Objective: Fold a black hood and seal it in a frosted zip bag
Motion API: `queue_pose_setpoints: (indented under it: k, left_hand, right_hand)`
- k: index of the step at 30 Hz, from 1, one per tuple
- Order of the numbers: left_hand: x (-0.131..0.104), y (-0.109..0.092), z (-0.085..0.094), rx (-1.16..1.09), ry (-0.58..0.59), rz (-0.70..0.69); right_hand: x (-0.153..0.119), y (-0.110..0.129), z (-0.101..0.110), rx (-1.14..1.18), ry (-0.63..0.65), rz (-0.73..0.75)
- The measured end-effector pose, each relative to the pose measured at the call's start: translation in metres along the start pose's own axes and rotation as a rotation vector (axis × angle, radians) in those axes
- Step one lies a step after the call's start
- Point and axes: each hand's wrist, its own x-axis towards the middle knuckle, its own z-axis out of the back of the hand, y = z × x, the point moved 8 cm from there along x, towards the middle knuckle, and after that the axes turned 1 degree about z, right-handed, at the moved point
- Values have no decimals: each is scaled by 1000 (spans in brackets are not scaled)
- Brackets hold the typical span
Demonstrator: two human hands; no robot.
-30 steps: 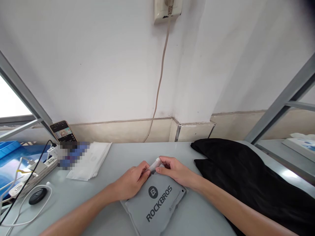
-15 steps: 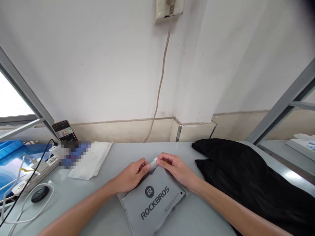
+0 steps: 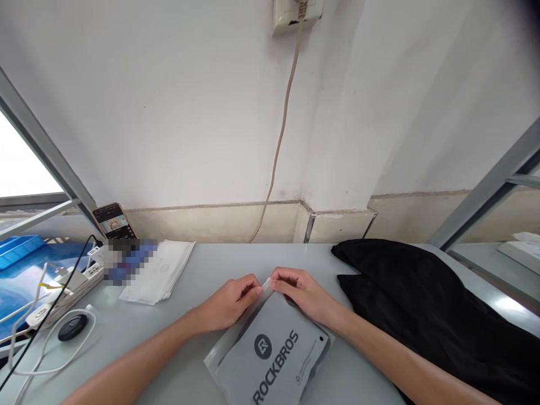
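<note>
A frosted plastic zip bag (image 3: 274, 354) printed "ROCKBROS" lies slanted on the grey table, its near end cut off by the bottom of the view. Its upper edge is pinched between the thumb and fingers of my left hand (image 3: 230, 301). Right beside it, my right hand (image 3: 301, 292) pinches the same edge close to the top corner. Something dark shows faintly through the film; I cannot make out what it is. Black fabric (image 3: 413, 298) lies to the right of my right forearm.
A stack of white plastic bags (image 3: 160, 273) lies at the back left, near a propped phone (image 3: 113, 221). Power strips (image 3: 67, 298), cables and a black oval device (image 3: 72, 328) occupy the left side. Metal frame posts rise at both sides, with a wall behind.
The bag has shifted slightly right and towards me. More of its clear upper edge strip shows left of the print. Both hands still pinch the edge, close together.
</note>
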Motion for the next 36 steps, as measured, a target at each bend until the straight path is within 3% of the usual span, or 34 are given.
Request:
queue_pose_setpoints:
  k: [4,9,15,18,22,24,26,29,32,36]
  left_hand:
    - [-1,3,10,74,38,10]
    - [-6,16,24,58,108,138]
    - [-4,28,34,-27,71,141]
    - [2,38,37,-74,-59,116]
    - [-4,37,57,50,-534,54]
    - [-11,24,58,180,-644,-23]
    - [-11,11,49,297,-571,-110]
    - [-9,3,40,427,-438,-170]
    - [-7,1,39,502,-418,-188]
    - [-8,-4,30,569,-421,-148]
  right_hand:
    - [6,-3,41,-19,-151,-13]
    - [3,-5,89,4,-330,-51]
    - [-2,-12,96,119,-400,-122]
    - [-2,-20,90,200,-440,-152]
    - [-2,-28,79,267,-470,-154]
    - [-1,-28,70,273,-413,-159]
    - [-1,-26,56,248,-277,-196]
    - [-6,-21,29,168,35,-282]
    - [-15,-13,10,64,284,-283]
    - [-16,-10,9,-47,330,-214]
